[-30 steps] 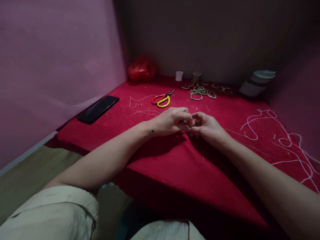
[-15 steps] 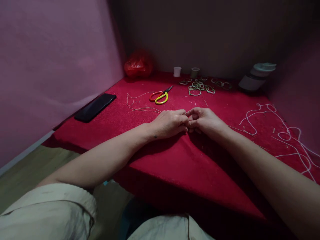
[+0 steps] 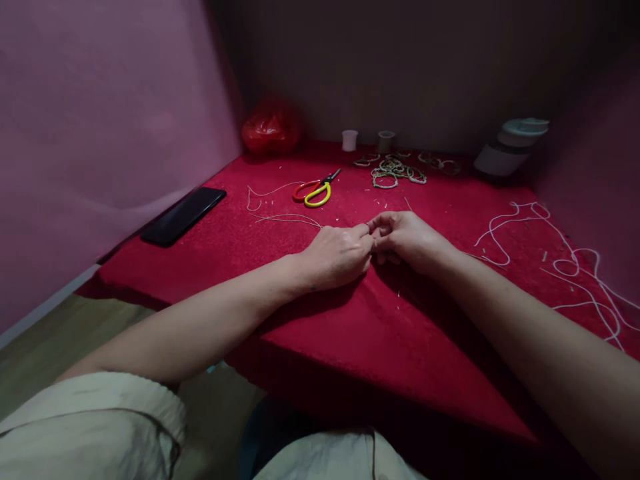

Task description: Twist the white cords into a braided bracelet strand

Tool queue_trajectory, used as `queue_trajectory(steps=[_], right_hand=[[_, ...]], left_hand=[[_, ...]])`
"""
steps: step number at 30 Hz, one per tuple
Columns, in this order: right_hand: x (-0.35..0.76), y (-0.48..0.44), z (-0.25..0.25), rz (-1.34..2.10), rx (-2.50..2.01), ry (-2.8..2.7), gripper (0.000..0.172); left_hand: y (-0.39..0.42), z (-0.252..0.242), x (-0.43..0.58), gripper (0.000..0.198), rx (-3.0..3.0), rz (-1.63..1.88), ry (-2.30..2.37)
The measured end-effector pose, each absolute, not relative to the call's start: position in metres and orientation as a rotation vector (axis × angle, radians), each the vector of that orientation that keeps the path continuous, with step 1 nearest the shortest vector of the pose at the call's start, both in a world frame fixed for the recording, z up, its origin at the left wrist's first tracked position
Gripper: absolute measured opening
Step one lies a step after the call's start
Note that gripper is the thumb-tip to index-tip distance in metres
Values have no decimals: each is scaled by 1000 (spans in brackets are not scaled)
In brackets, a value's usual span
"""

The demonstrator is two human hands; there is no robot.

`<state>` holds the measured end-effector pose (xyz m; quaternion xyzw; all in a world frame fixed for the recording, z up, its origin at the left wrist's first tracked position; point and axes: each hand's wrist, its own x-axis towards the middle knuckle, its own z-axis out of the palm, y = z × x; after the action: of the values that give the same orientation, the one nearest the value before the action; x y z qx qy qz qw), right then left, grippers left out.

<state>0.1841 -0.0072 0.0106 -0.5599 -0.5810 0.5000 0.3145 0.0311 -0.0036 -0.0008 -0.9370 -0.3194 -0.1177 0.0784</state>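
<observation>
My left hand (image 3: 337, 255) and my right hand (image 3: 406, 237) rest together on the red tablecloth (image 3: 350, 320), fingertips meeting in a pinch. Both hands are closed; what lies between the fingers is too small and dark to make out. A thin pale thread (image 3: 283, 219) lies just left of my left hand. Orange-and-yellow scissors (image 3: 315, 190) lie farther back. A heap of beaded loops (image 3: 395, 170) sits behind the hands.
A black phone (image 3: 183, 215) lies at the table's left edge by the pink wall. A red bag (image 3: 270, 127), two small cups (image 3: 350, 140) and a white container (image 3: 510, 150) stand at the back. White cord (image 3: 565, 267) sprawls at the right.
My hands have stayed joined and settled lower on the cloth. The view has shifted slightly, so the objects at the back sit a little higher and to the left.
</observation>
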Motion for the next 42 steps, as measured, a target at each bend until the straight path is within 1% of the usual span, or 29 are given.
queue_trajectory(steps=[5, 10, 17, 20, 22, 24, 26, 29, 35, 42], right_hand=[[188, -7, 6, 1373, -1368, -1539, 20], [189, -8, 5, 1362, -1379, -1525, 21], [192, -7, -1, 1395, -1308, -1526, 19], [193, -7, -4, 1394, -1266, -1527, 23], [194, -8, -4, 1403, -1251, -1513, 24], [194, -8, -4, 1410, -1253, -1507, 24], [194, -9, -4, 1406, -1260, -1508, 23], [193, -10, -3, 1402, -1256, -1498, 23], [194, -12, -4, 1392, -1220, -1465, 23], [195, -15, -4, 1338, -1196, -1437, 30]], left_hand=[[7, 4, 18, 15, -3008, -484, -864], [10, 16, 13, 10, -3226, -535, -859], [10, 32, 11, 5, -3574, -707, -1085], [11, 34, 6, 9, -3855, -644, -1232], [14, 32, 3, 8, -3942, -640, -1426], [19, 29, 1, 3, -3897, -743, -1624], [25, 24, -1, 6, -3771, -858, -1792], [33, 18, -2, 9, -3584, -919, -1942], [38, 16, 0, 14, -3331, -857, -2035], [50, 11, -5, 12, -3025, -715, -2063]])
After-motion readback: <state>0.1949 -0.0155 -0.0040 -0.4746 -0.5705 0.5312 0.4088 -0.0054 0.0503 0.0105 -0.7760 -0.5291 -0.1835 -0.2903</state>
